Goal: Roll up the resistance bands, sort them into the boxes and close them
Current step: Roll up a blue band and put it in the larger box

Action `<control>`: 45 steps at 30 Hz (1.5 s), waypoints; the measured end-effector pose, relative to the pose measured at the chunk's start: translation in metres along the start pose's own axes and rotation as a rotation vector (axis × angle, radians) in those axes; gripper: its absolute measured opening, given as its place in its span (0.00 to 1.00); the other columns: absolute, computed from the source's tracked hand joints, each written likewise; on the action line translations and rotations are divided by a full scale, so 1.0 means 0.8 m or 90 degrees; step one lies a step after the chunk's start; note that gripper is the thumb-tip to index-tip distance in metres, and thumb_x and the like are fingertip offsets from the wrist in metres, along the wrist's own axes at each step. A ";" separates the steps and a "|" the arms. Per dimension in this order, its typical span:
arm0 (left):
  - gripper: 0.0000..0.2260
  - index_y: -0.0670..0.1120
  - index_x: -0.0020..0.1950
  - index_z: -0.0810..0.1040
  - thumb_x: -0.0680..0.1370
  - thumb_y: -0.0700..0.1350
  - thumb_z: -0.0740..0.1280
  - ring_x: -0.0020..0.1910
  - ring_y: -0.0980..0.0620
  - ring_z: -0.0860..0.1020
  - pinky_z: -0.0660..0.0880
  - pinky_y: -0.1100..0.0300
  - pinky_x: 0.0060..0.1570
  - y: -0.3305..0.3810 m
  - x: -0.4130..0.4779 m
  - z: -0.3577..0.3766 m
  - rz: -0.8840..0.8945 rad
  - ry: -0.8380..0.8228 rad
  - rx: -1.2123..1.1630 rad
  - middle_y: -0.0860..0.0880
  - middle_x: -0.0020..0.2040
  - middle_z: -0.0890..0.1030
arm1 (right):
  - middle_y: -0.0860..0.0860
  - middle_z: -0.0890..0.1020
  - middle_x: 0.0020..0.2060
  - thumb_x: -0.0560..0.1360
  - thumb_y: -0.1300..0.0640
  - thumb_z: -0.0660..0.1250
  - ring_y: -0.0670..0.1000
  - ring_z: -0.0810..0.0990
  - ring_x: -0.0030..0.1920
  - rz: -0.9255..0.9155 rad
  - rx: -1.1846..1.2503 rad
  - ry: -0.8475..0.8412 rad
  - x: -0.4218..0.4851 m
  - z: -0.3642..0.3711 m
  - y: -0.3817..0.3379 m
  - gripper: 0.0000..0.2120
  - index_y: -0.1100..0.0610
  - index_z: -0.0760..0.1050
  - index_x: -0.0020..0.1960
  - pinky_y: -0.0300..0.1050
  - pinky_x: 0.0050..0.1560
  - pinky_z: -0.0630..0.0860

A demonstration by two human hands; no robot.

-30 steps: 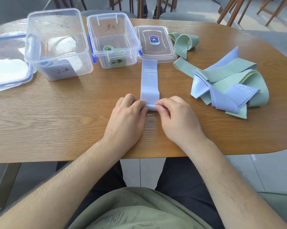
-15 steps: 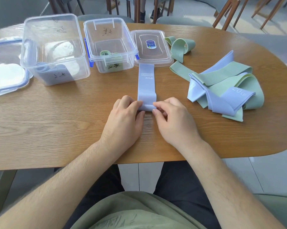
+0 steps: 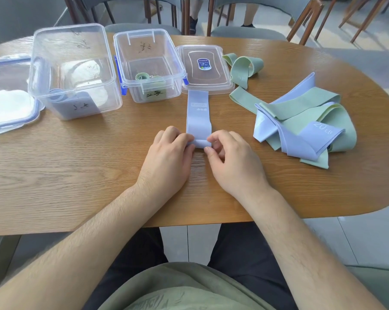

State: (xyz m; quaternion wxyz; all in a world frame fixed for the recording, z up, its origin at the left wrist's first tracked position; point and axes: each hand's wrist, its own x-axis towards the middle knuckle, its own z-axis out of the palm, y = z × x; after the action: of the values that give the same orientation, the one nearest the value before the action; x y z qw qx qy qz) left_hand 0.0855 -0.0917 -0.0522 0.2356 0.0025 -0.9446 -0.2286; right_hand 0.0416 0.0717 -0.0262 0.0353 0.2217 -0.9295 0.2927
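A lilac resistance band (image 3: 198,115) lies flat on the table, pointing away from me, its near end curled into a small roll. My left hand (image 3: 166,159) pinches the roll's left end and my right hand (image 3: 231,162) pinches its right end. A pile of lilac and green bands (image 3: 305,124) lies to the right. One loose green band (image 3: 245,68) sits behind it. The larger clear box (image 3: 72,70) holds a lilac roll. The smaller clear box (image 3: 148,66) holds a rolled green band.
The smaller box's lid (image 3: 205,70) lies beside it, touching the far end of the flat band. A second lid (image 3: 7,95) lies at the far left. Chairs stand behind the wooden table (image 3: 77,164). The table's near edge is close to my wrists.
The roll at the band's near end has grown a little and moved away from me, both hands following it. The flat part is shorter. The camera view shifted slightly.
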 end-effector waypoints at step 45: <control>0.03 0.40 0.46 0.82 0.75 0.33 0.72 0.48 0.48 0.82 0.81 0.52 0.48 -0.011 0.023 -0.002 -0.031 0.033 -0.153 0.47 0.50 0.84 | 0.48 0.81 0.47 0.75 0.63 0.70 0.46 0.80 0.44 0.001 0.069 0.126 0.023 0.024 0.000 0.12 0.55 0.82 0.57 0.39 0.47 0.75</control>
State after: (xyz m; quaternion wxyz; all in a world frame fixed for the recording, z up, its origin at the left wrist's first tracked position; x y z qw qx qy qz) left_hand 0.0690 -0.1025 -0.0470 0.2527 0.0030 -0.9038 -0.3454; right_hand 0.0264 0.0536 -0.0384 0.1143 0.1925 -0.9045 0.3629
